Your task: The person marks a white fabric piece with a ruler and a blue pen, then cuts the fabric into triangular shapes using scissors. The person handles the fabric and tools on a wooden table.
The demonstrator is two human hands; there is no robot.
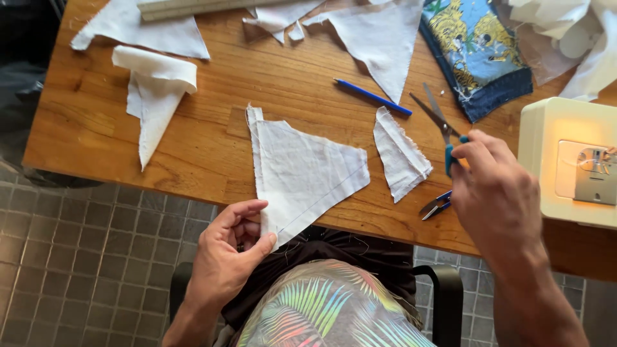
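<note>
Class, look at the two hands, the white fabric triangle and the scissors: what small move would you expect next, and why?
Probably lift the scissors toward the white triangle. The right hand already grips their blue handles on the table, while the left hand pinches the triangle's lower corner, steadying it.

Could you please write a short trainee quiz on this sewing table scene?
1. True or false: the left hand pinches the corner of the white triangle.
2. What does the right hand grip? A) pencil B) scissors C) ruler
3. Fill in: the blue pencil lies on the ____.

Key: 1 true. 2 B, the scissors, by their blue handles. 3 table, untouched, between two white fabric pieces.
</note>
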